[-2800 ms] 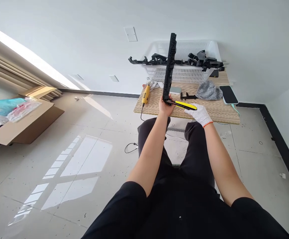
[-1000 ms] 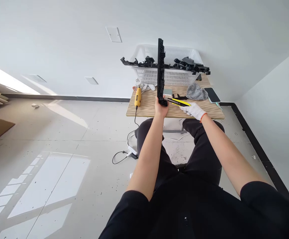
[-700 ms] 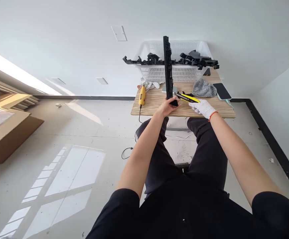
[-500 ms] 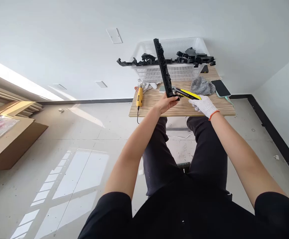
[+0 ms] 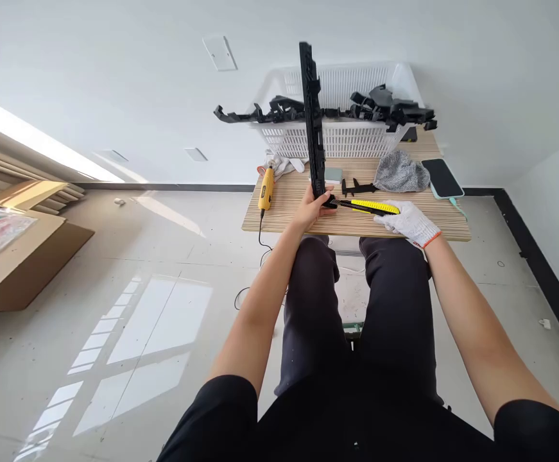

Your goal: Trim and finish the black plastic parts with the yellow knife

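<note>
My bare left hand [image 5: 314, 208] grips the lower end of a long black plastic part [image 5: 314, 122], which stands almost upright above the table. In my right hand [image 5: 407, 221], covered by a white knit glove with an orange cuff edge, is a yellow and black utility knife [image 5: 373, 206]. Its tip points left and meets the part's lower end beside my left fingers. Whether the blade touches the plastic is too small to tell. Behind the knife lies a black caliper [image 5: 359, 188], and left of it a grey-green block [image 5: 333, 175].
A white plastic basket [image 5: 346, 140] at the table's back holds several black plastic parts [image 5: 385, 109], some jutting past its sides. A yellow corded tool [image 5: 266, 189] lies left on the wooden table [image 5: 289, 221]. A grey cloth [image 5: 401, 172] and a phone [image 5: 443, 178] lie right.
The black part has turned closer to upright. My right hand and the knife have shifted slightly lower, with the knife flatter, and the caliper behind now shows. The camera view has shifted a little.
</note>
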{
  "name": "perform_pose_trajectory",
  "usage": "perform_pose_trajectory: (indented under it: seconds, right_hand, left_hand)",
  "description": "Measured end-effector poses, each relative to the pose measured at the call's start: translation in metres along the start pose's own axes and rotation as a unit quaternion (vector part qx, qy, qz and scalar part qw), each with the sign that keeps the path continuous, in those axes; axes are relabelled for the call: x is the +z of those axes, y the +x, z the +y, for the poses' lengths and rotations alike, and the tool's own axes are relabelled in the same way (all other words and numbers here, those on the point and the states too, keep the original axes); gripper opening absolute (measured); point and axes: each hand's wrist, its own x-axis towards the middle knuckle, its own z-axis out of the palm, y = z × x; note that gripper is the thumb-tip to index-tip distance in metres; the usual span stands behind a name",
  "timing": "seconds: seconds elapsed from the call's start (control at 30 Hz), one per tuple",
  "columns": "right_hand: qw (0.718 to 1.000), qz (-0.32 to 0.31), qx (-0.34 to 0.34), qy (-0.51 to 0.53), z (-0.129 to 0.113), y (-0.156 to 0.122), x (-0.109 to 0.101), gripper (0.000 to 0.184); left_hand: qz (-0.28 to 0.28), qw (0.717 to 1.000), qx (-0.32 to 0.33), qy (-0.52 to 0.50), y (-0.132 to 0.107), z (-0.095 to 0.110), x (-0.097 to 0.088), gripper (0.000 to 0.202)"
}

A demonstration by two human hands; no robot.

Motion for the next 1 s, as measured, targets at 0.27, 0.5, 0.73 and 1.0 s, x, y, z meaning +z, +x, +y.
perform_pose_trajectory:
  seconds: [0.27,0.5,0.73,1.0]
  right_hand:
    - [0.998,0.014,-0.027,-0.056,-0.004,0.003,0.005,0.036]
    - [0.998,0.020,-0.013,-0.059,-0.008,-0.001,0.006,0.034]
    - [0.994,0.035,-0.031,-0.095,-0.010,-0.001,0.006,0.032]
    - [0.997,0.038,0.004,-0.066,-0.011,-0.002,0.005,0.035]
  left_hand:
    - [0.041,0.995,-0.056,-0.067,-0.002,0.007,0.004,0.023]
    - [0.052,0.991,-0.060,-0.107,-0.004,0.009,0.006,0.036]
    - [0.062,0.990,-0.062,-0.112,-0.005,0.008,0.005,0.037]
    - [0.054,0.992,-0.054,-0.097,-0.004,0.005,0.003,0.038]
